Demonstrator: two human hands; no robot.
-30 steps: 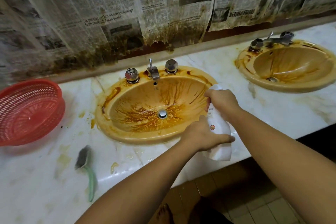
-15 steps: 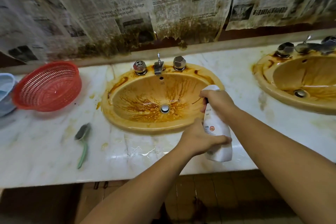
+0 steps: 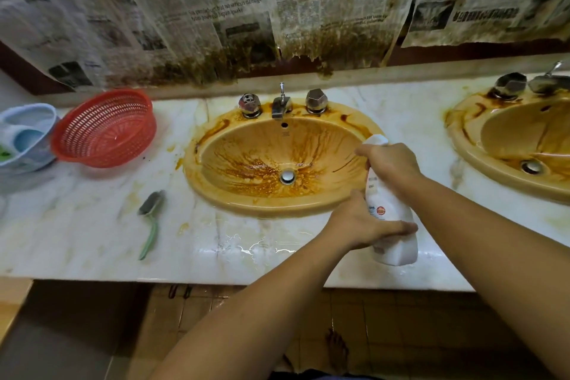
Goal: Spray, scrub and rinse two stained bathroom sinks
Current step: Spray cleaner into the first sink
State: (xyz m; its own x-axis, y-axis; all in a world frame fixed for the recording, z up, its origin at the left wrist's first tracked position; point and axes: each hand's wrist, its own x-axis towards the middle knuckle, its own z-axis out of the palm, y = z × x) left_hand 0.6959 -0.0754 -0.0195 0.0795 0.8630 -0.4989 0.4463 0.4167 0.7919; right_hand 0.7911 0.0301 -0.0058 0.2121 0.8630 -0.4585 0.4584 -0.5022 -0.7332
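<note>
View: one only, the head camera, worn on the person's head; no second view shares the scene with it.
Position: in front of the marble counter (image 3: pixel 92 241) and above it, almost opposite the left sink (image 3: pixel 277 207).
Direction: forward and down; the newspaper-covered wall (image 3: pixel 216 9) fills the top and the floor tiles (image 3: pixel 370 318) fill the bottom.
Nearness: close; both forearms enter from the bottom edge, and the left hand (image 3: pixel 357 222) and right hand (image 3: pixel 391 163) meet on the spray bottle (image 3: pixel 398 244), right of the middle.
Lens: wide; the counter's back edge looks bent.
Cut off: the right sink (image 3: pixel 462 145) by the right edge, a pale blue tub (image 3: pixel 37 160) by the left edge.
</note>
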